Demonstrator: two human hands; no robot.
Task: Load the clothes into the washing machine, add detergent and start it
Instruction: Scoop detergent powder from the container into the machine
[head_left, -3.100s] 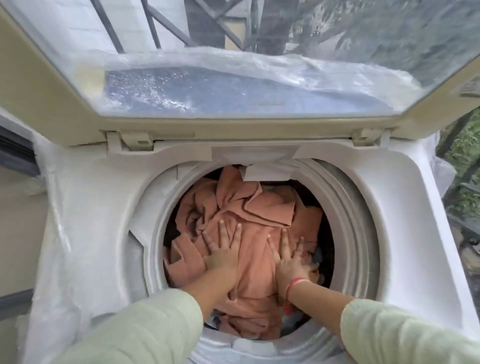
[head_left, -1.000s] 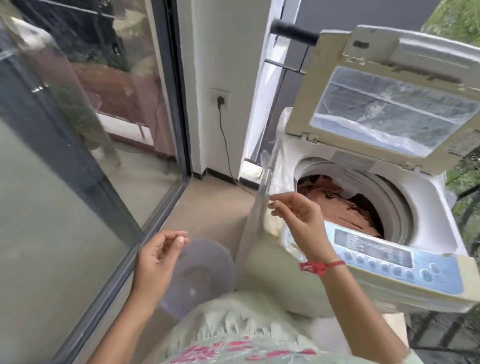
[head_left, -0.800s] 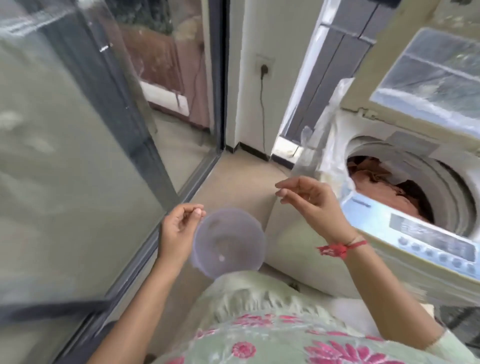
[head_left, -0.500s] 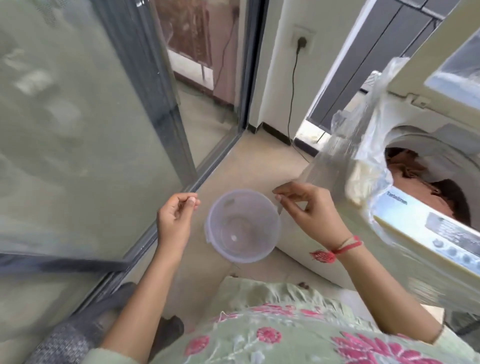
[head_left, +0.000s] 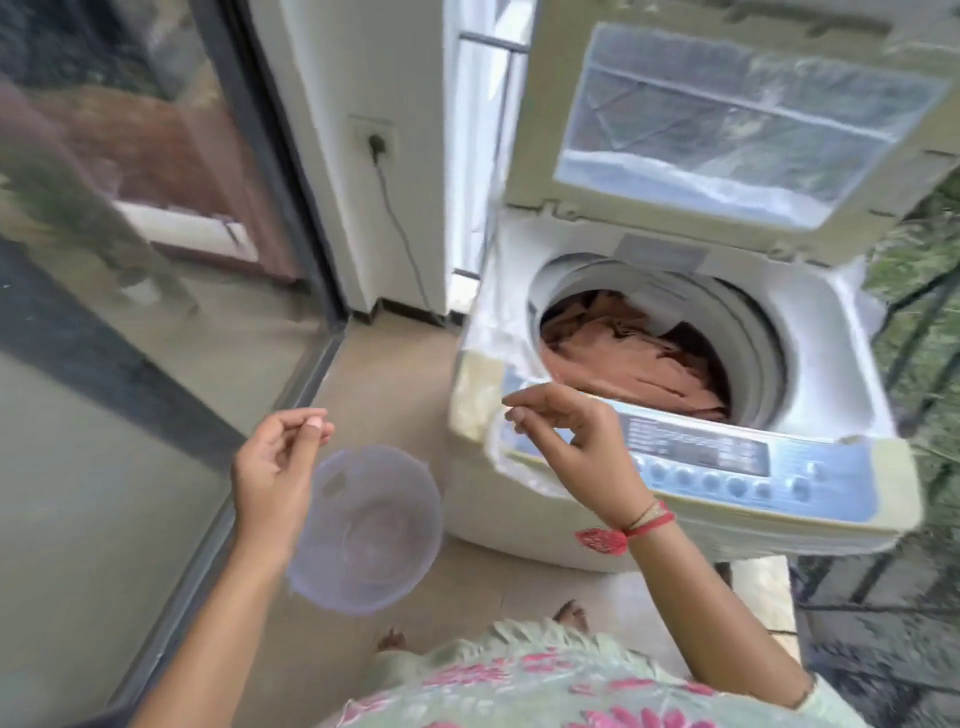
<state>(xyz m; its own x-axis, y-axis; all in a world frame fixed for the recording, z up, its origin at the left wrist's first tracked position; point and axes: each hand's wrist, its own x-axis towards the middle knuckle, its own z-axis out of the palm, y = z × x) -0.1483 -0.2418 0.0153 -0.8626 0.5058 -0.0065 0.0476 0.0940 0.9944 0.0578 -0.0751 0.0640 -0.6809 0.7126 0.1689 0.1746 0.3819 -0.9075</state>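
Note:
The top-load washing machine (head_left: 810, 364) stands at the right with its lid (head_left: 540, 130) raised. Orange clothes (head_left: 628, 358) fill the drum. The blue control panel (head_left: 737, 462) runs along the front edge. My right hand (head_left: 576, 441) hovers over the machine's front left corner, and its fingertips pinch the thin clear plastic cover (head_left: 493, 447) draped there. My left hand (head_left: 275, 467) hangs in the air left of the machine, fingers loosely curled with nothing in them. Below it a clear round plastic tub (head_left: 363, 525) stands empty on the floor.
A glass sliding door (head_left: 104, 322) lines the left side. A wall socket (head_left: 376, 140) with a plugged cable sits behind the machine. The floor (head_left: 384, 374) between door and machine is tan tile. My feet show near the machine's base. A railing and greenery lie at the right.
Three seconds ago both hands pressed flat on the clothes in the drum. They have since come out. My view swung left to the floor and tub, then back toward the machine.

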